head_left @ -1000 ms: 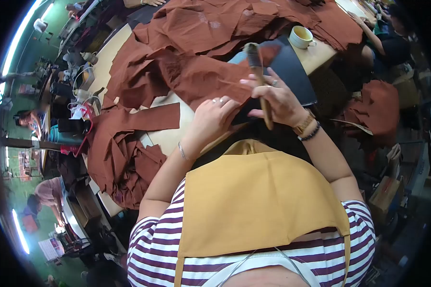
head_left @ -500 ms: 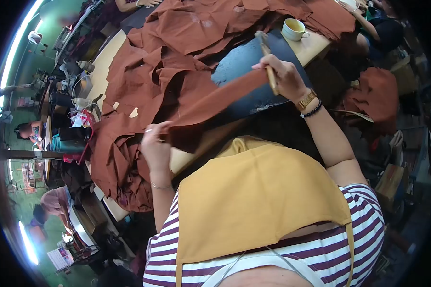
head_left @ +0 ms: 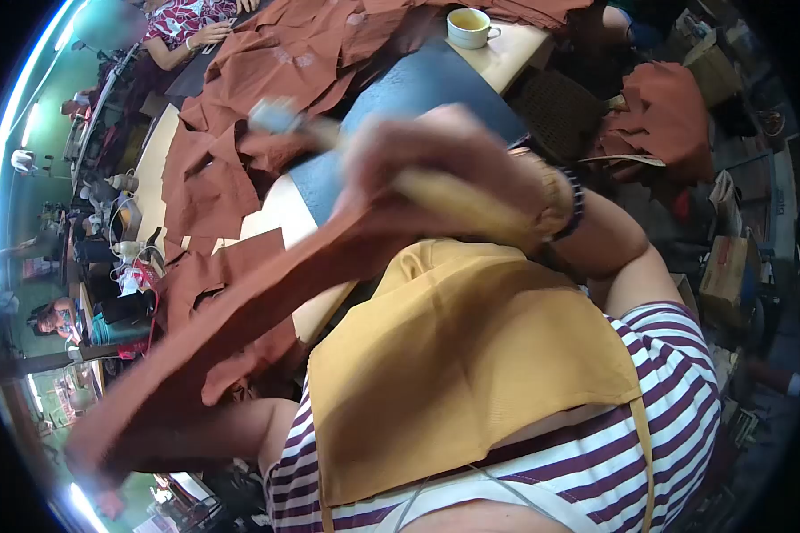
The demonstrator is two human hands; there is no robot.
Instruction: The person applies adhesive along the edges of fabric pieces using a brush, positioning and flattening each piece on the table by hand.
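Observation:
My right hand (head_left: 436, 164), smeared by motion, is closed around a wooden-handled brush (head_left: 280, 117) whose pale head points left. It also grips one end of a long strip of reddish-brown leather (head_left: 240, 306). The strip stretches down to the lower left, in front of the yellow apron. There its far end covers most of my left hand (head_left: 108, 502), which is blurred at the edge of view and seems to hold that end. Under my right hand lies a dark, smooth board (head_left: 449, 89) on the table.
A yellow-stained white cup (head_left: 468, 30) stands past the board. Reddish-brown leather pieces (head_left: 284, 53) spread over the table (head_left: 507, 58). More leather (head_left: 662, 124) is heaped at right, above a cardboard box (head_left: 727, 266). Another person's hand (head_left: 209, 35) rests at the far table edge.
Both hands have moved left and the strip with them, my left hand far down to the lower left. The strip has come off the table, and the brush now points left.

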